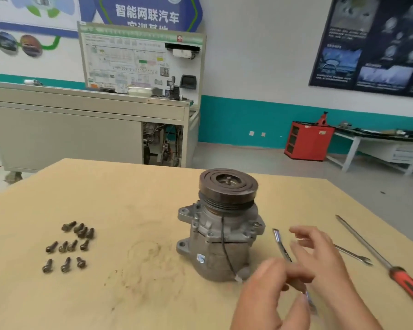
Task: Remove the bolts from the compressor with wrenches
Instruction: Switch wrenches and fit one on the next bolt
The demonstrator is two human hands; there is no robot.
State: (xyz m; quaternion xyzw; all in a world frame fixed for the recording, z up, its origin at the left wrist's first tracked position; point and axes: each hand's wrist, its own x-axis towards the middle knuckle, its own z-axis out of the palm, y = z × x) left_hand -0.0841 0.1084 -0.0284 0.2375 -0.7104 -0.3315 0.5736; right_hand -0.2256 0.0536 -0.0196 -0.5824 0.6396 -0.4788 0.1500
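Nearest the camera: left hand [275, 291], thumb and curled fingers pinching a slim wrench [281, 247] near its lower end. The wrench is raised off the table and angled up-left toward the compressor. Right hand [320, 256] just behind the wrench, fingers spread and loose. Motion blur here; it appears to grip nothing.

Compressor [218, 236] stands upright on the tan table [129, 198], pulley end up, just left of the hands, with a black wire running down its side.

Second wrench [354, 255] lies flat, right of the hands; red-handled screwdriver [391, 269] beyond it.

Bolts [69, 245]: eleven loose, in three rough rows, well left of the compressor.

Far: grey bench [81, 129], red cabinet [308, 141].
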